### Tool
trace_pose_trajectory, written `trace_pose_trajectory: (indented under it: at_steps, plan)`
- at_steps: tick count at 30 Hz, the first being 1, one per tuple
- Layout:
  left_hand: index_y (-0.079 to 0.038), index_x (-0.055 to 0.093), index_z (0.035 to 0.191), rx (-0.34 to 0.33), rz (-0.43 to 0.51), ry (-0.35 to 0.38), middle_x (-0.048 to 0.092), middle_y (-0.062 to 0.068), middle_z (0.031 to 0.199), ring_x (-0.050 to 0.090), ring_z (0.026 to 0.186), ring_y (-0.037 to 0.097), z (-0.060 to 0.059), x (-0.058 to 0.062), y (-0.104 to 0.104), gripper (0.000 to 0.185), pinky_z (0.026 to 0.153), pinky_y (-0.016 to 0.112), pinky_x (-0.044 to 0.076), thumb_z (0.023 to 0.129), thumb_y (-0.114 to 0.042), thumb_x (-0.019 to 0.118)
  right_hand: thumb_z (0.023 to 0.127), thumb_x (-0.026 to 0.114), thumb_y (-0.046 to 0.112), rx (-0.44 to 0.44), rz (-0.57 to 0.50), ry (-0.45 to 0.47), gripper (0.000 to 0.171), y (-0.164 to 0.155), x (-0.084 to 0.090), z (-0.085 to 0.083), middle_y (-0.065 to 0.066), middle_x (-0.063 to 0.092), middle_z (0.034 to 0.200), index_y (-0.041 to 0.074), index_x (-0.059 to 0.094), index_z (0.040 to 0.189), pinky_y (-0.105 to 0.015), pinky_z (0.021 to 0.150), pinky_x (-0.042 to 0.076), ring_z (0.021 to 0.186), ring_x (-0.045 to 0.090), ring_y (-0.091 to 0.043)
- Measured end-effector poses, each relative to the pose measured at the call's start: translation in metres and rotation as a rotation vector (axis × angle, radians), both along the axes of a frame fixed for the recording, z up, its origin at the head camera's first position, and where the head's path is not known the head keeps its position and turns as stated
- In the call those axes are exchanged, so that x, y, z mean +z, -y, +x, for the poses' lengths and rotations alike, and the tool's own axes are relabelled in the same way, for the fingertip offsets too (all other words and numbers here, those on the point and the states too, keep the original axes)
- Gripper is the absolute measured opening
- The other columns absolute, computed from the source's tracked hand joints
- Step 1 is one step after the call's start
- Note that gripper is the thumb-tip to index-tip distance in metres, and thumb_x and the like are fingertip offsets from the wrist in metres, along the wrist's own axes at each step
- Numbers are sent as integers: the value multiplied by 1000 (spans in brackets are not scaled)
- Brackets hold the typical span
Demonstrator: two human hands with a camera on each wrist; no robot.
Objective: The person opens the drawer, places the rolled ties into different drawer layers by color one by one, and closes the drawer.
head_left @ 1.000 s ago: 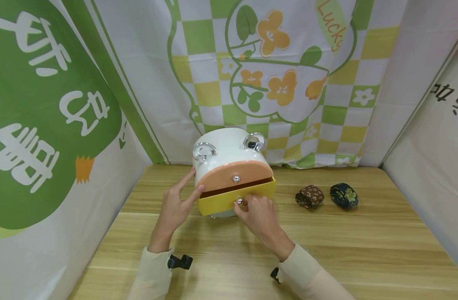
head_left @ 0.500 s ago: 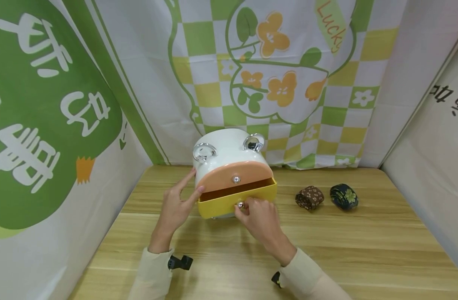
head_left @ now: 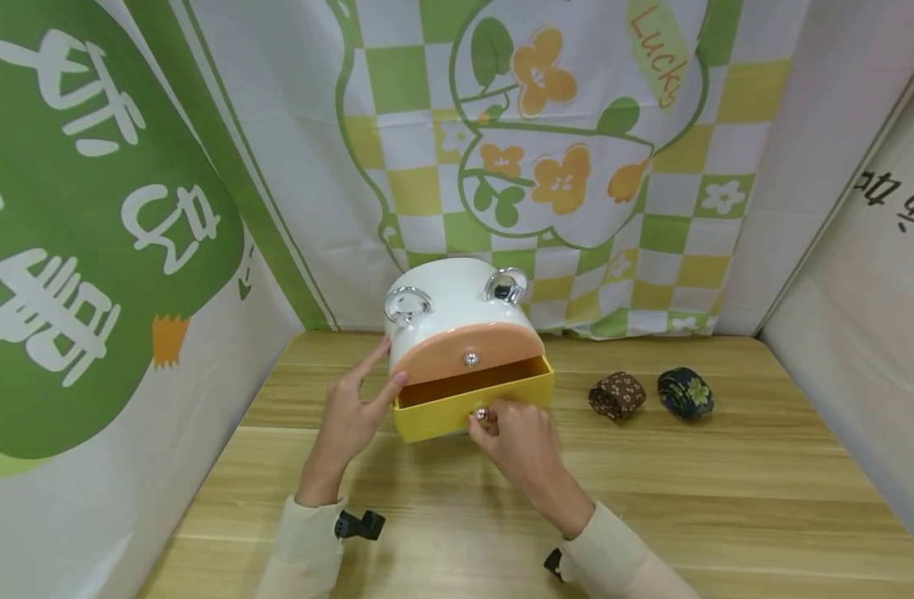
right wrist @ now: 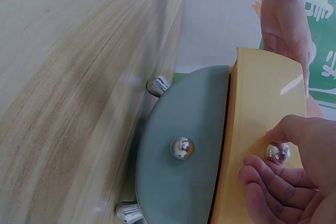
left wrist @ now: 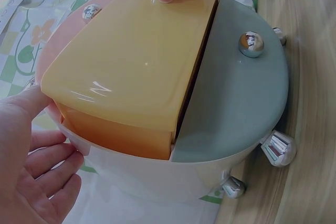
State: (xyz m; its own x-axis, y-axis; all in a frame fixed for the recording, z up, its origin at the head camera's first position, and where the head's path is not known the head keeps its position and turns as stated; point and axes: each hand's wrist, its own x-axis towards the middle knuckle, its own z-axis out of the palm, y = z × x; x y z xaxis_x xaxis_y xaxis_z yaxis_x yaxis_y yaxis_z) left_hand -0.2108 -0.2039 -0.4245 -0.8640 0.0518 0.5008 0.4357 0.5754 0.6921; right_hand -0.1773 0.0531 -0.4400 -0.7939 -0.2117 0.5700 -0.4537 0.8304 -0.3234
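Note:
A round white box (head_left: 457,291) with silver ring handles stands at the back of the wooden table (head_left: 726,499). Its front has an orange top drawer (head_left: 464,349), a yellow middle drawer (head_left: 442,416) and a grey-green bottom drawer (left wrist: 236,103). The yellow drawer is pulled partly out. My right hand (head_left: 501,423) pinches that drawer's silver knob (right wrist: 277,152) between thumb and fingers. With straight fingers, my left hand (head_left: 370,383) rests against the box's left side; the thumb touches beside the yellow drawer (left wrist: 136,61). The drawer's inside looks bare as far as it shows.
Two rolled pieces of cloth lie to the right of the box: a brown flowered one (head_left: 617,393) and a dark blue flowered one (head_left: 685,392). Printed cloth walls close in the table at the back and on both sides.
The yellow drawer has slid a little further out towards me, pulled by my right hand on its knob. My left hand has stayed against the box.

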Motion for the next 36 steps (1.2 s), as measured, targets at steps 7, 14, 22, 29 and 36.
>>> trace_pose_trajectory:
  at_steps: [7, 14, 22, 29, 36]
  plan:
    - [-15, 56, 154, -4, 6, 8, 55, 11, 158, 52, 147, 36, 1, 2, 0, 60, 122, 60, 43, 101, -34, 74, 88, 84, 28, -3, -2, 8, 40, 0, 0, 3, 10, 56, 56, 19, 56, 62, -15, 45, 36, 48, 43, 0]
    - [-14, 55, 154, -9, 8, 4, 55, 11, 158, 52, 147, 36, 2, 3, -1, 60, 121, 60, 43, 101, -34, 74, 88, 85, 29, -7, 7, -10, 42, -1, 0, 5, 11, 53, 55, 21, 54, 61, -15, 45, 36, 48, 41, 0]
    - [-13, 56, 154, -12, 6, -8, 55, 11, 158, 52, 147, 37, 1, 2, -1, 60, 121, 60, 43, 101, -33, 74, 88, 85, 29, -6, 3, 4, 42, -2, -1, 8, 12, 53, 55, 21, 54, 61, -15, 45, 36, 48, 41, 0]
    - [-14, 56, 154, -11, 3, -11, 55, 10, 158, 52, 147, 37, 0, 2, -1, 60, 121, 61, 43, 101, -33, 74, 88, 85, 29, -4, -3, 6, 39, -3, -1, 9, 11, 54, 55, 20, 57, 61, -14, 45, 35, 48, 40, 1]
    - [-14, 56, 154, -4, 1, -8, 55, 10, 158, 53, 146, 37, -1, 0, 0, 59, 120, 61, 43, 101, -33, 74, 87, 86, 27, 11, -13, 12, 38, -4, -1, 13, 12, 55, 55, 20, 58, 62, -13, 44, 34, 47, 40, 2]
